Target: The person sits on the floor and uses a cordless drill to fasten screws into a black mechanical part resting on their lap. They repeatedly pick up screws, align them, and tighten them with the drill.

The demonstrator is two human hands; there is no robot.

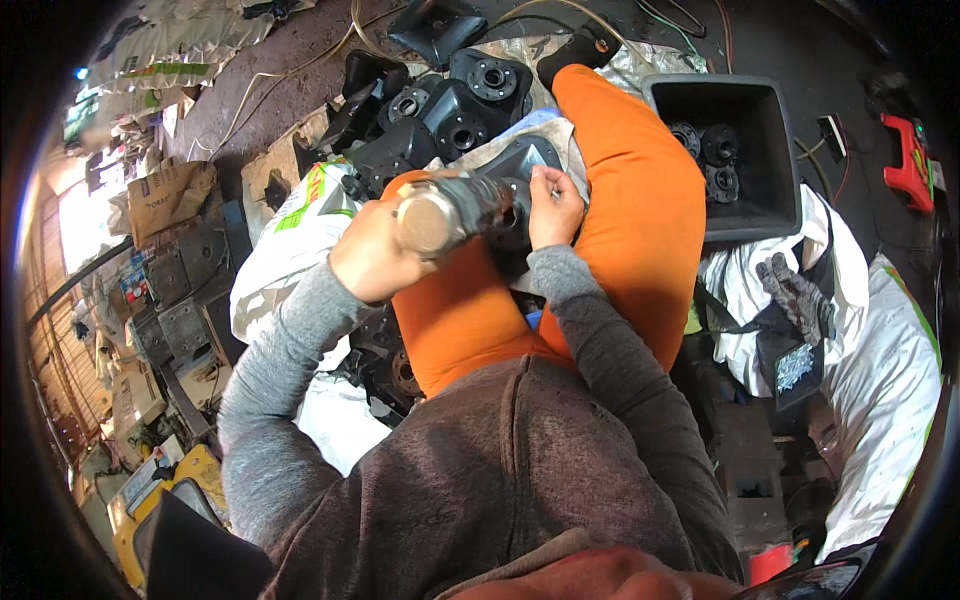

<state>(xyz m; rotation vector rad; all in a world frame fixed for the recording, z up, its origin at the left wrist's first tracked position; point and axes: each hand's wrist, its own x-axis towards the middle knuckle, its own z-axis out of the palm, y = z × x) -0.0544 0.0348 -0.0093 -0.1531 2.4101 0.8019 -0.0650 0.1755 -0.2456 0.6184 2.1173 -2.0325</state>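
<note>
My left hand (375, 255) is closed around a drill-like power tool (455, 213), whose round pale end faces up toward me. Its front end is smeared by motion and points right, at a black moulded part (530, 158) lying between my orange-clad legs. On the right side of that part is my right hand (555, 208), thumb and fingers pinched together close to the tool's front end. Whatever sits in the pinch is too small to make out. Tool and hands hide much of the black part.
Beyond my knees lies a heap of black moulded parts (460, 130) with round flanges. At the right stands a black bin (775, 150) holding several round black pieces. Nearby are grey gloves (795, 300), a tray of small metal fasteners (795, 368), white sacks (885, 400) and a red tool (908, 162).
</note>
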